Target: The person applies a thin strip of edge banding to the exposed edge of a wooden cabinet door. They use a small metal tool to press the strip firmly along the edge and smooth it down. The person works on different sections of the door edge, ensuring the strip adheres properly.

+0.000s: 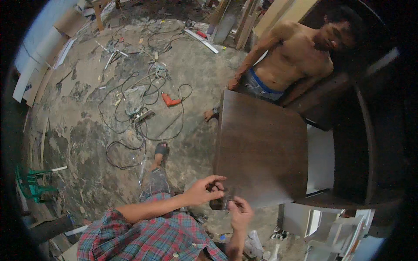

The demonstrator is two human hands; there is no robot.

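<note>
My left hand (205,190) is at the near left corner of a dark brown wooden panel (263,148), with its fingers curled. Close by on the right, my right hand (241,212) has thumb and fingers pinched together. Between the fingertips of both hands is something small, dark and partly see-through, too blurred to name. The panel's flat face is turned up, and it joins a larger dark cabinet (368,130) on the right. Across the panel stands another person (291,61), whose hand (234,83) is by its far left corner.
An orange-red power drill (170,100) lies on the concrete floor among tangled black cables (124,167). Long boards (246,26) lean at the back. A green plastic chair (37,185) is at the far left. My sandalled foot (161,149) is left of the panel.
</note>
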